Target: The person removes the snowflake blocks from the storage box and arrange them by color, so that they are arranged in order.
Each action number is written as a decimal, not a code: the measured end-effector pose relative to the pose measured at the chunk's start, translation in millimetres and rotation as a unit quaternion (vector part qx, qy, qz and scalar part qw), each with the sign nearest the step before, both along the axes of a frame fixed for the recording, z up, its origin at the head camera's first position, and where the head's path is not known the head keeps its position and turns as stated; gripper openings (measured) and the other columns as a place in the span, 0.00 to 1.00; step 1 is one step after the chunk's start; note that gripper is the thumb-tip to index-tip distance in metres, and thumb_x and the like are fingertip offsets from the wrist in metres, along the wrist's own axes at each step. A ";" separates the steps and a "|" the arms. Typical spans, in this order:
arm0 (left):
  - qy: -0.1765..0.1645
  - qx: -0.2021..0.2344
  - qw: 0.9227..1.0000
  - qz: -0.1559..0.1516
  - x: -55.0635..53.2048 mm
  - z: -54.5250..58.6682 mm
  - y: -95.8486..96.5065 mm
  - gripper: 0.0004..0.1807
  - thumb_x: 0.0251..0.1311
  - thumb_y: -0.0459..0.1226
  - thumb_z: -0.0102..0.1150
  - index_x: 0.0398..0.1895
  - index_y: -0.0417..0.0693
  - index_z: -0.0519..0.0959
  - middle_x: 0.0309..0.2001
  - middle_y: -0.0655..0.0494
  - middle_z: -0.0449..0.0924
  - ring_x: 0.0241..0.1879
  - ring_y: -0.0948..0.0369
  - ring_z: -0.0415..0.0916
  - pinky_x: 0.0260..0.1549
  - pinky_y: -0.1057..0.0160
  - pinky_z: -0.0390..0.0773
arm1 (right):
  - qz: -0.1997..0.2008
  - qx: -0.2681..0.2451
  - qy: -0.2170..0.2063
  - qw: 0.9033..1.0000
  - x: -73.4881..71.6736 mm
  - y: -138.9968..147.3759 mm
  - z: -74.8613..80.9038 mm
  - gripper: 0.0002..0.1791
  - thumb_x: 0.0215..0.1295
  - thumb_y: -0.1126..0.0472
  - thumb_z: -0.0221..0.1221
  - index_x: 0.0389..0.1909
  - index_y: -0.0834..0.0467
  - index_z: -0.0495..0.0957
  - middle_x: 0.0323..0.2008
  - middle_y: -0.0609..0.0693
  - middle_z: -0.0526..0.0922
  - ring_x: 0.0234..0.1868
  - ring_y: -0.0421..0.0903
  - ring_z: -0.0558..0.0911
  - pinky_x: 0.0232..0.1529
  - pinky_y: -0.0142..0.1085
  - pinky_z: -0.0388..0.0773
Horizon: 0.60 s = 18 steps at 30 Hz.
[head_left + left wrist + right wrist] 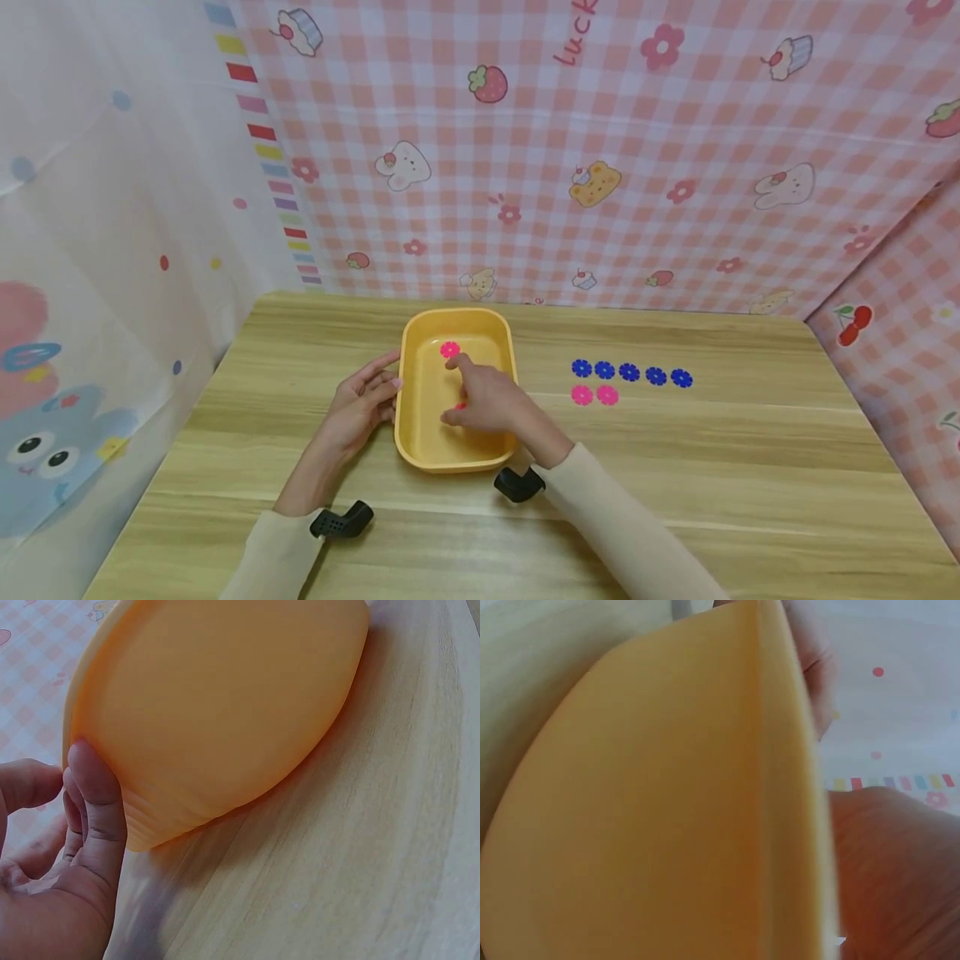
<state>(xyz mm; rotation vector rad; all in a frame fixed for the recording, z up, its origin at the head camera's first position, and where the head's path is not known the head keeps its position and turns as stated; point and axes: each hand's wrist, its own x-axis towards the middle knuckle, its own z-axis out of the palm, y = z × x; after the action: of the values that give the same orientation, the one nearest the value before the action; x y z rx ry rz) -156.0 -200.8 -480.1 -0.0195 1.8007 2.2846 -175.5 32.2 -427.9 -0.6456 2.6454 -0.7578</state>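
Observation:
A yellow-orange rectangular tray (411,450) stands on the table. Against its left side rests my left hand (362,404); in the left wrist view the fingertips (96,772) touch the outer wall below the rim. My right hand (487,398) reaches into the tray, thumb and forefinger spread apart. Just beyond the forefinger lies a pink flower-shaped disc (449,349). A second pink piece (461,407) shows partly by the thumb, mostly hidden by the hand. In the right wrist view, the tray's outer wall (645,780) hides the fingers.
Right of the tray is a row of several blue flower-shaped discs (629,372). Below them, two pink discs (595,395) lie side by side. A pink checked cloth (540,150) hangs behind the wooden table (750,483).

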 end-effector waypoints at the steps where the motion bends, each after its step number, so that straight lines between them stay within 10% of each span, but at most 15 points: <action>1: 0.000 0.001 1.000 0.001 0.0 0.1 0.1 0.32 0.73 0.31 0.56 0.78 0.44 0.62 0.43 0.56 0.80 0.29 0.65 0.77 0.25 0.69 0.82 | -0.004 -0.002 -0.002 1.000 0.1 -0.8 -0.9 0.39 0.59 0.51 0.73 0.68 0.55 0.66 0.33 0.50 0.79 0.32 0.45 0.76 0.34 0.35 0.74; 12: -0.005 -0.006 1.000 0.000 -0.4 0.7 0.5 0.32 0.73 0.32 0.56 0.78 0.44 0.62 0.42 0.57 0.79 0.29 0.65 0.77 0.25 0.69 0.82 | 0.002 -0.086 -0.057 0.995 -1.0 -5.9 -14.7 0.27 0.56 0.69 0.71 0.58 0.60 0.77 0.42 0.55 0.85 0.35 0.42 0.80 0.40 0.32 0.80; 18: -0.006 -0.005 1.000 0.000 -0.5 0.7 0.5 0.32 0.73 0.32 0.57 0.78 0.45 0.62 0.42 0.58 0.79 0.29 0.65 0.77 0.25 0.69 0.81 | 0.006 -0.077 -0.033 0.996 -1.8 -12.8 -24.7 0.22 0.55 0.64 0.74 0.51 0.60 0.82 0.37 0.51 0.83 0.36 0.41 0.77 0.41 0.31 0.76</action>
<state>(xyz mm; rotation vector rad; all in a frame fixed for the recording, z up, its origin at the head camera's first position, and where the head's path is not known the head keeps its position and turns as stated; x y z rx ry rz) -156.5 -200.3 -479.4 -0.0359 1.8069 2.2696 -177.3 19.4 -452.7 -0.6630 2.5390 -0.9706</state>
